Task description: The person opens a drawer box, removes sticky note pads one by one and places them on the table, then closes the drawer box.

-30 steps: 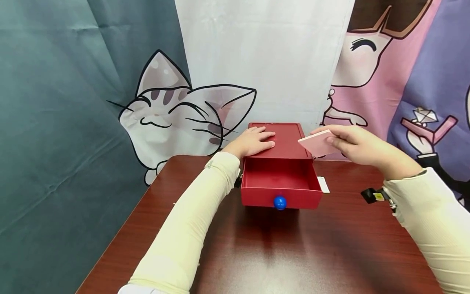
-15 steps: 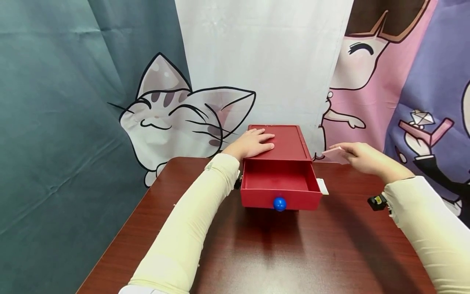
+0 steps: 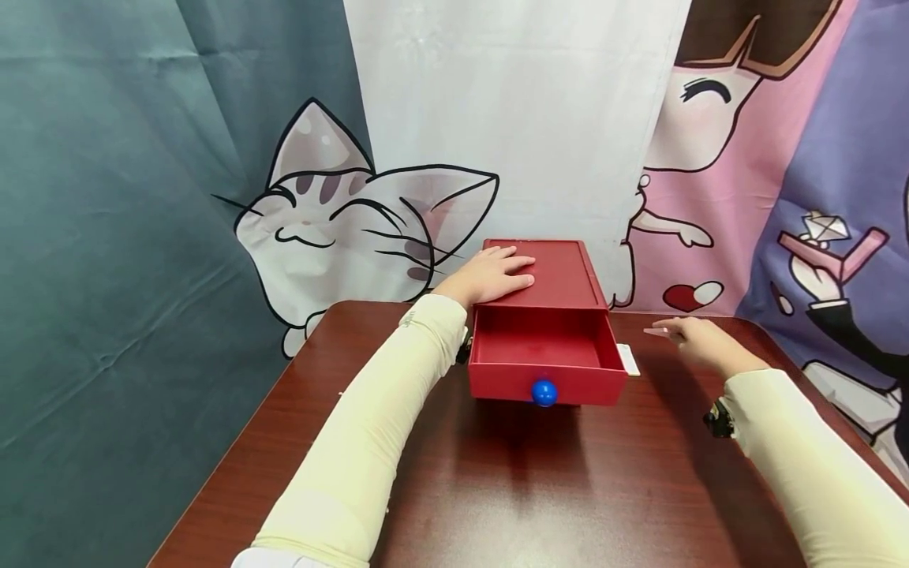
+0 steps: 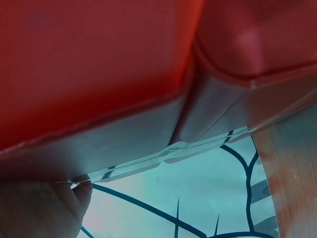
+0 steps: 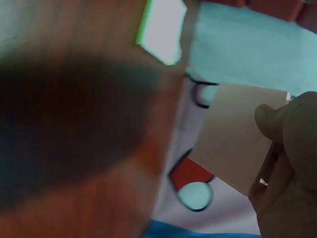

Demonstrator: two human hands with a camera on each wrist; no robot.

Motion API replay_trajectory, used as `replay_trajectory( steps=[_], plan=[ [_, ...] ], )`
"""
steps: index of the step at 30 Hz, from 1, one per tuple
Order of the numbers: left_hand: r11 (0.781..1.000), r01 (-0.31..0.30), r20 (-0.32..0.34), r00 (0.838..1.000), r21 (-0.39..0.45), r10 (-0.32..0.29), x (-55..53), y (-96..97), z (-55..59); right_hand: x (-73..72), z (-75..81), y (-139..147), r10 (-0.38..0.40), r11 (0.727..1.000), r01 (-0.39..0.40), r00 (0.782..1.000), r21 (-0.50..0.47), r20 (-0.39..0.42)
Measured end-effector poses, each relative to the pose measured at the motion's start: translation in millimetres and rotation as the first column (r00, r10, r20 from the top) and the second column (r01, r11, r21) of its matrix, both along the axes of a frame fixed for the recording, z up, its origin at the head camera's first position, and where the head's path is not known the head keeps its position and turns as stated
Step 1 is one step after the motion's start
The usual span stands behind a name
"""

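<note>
A red box (image 3: 564, 276) with its drawer (image 3: 497, 383) pulled out stands at the back of the table; a round blue knob (image 3: 544, 393) sits on the drawer front. My left hand (image 3: 491, 276) rests on the left part of the box's top, fingers spread. To the right of the box, my right hand (image 3: 703, 343) pinches a flat pink square (image 5: 230, 134), which looks like a pad of sticky notes, between thumb and fingers. In the head view the pad shows only as a thin sliver above the table.
A flat white piece (image 3: 628, 360) lies on the brown wooden table (image 3: 611, 489) close to the drawer's right side. Behind the table hangs a cloth backdrop (image 3: 426, 95) with cartoon figures. The table's right edge runs beyond the right arm.
My right hand has moved right and down with the pink pad, from beside the box's top to low over the table. The left hand has stayed on the box.
</note>
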State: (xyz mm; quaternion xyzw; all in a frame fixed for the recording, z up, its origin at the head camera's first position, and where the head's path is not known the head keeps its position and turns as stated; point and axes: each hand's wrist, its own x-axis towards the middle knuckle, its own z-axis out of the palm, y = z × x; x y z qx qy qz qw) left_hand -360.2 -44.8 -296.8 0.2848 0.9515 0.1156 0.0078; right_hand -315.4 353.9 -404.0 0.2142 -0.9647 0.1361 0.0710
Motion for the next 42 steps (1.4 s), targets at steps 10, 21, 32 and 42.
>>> replay_trajectory(
  steps=[10, 21, 32, 42],
  plan=[
    [1.000, -0.004, -0.005, 1.000, 0.011, 0.004, -0.3, 0.7, -0.5, -0.2, -36.5, 8, -0.042, 0.998, 0.039, 0.997, 0.045, 0.068],
    [1.000, -0.003, 0.002, 1.000, 0.018, 0.003, -2.6, -0.1, -1.7, -0.8, -59.8, 11, -0.056, 0.994, 0.040, 0.987, 0.103, 0.149],
    [1.000, 0.005, -0.003, 1.000, 0.003, -0.005, -4.8, -0.2, -2.5, 0.1, -69.8, 9, -0.071, 0.994, 0.056, 0.984, 0.093, 0.164],
    [1.000, -0.001, -0.010, 1.000, 0.001, 0.001, -4.3, 1.3, -2.0, 3.8, -59.9, 6, -0.056, 0.997, 0.058, 0.997, -0.047, 0.047]
  ],
)
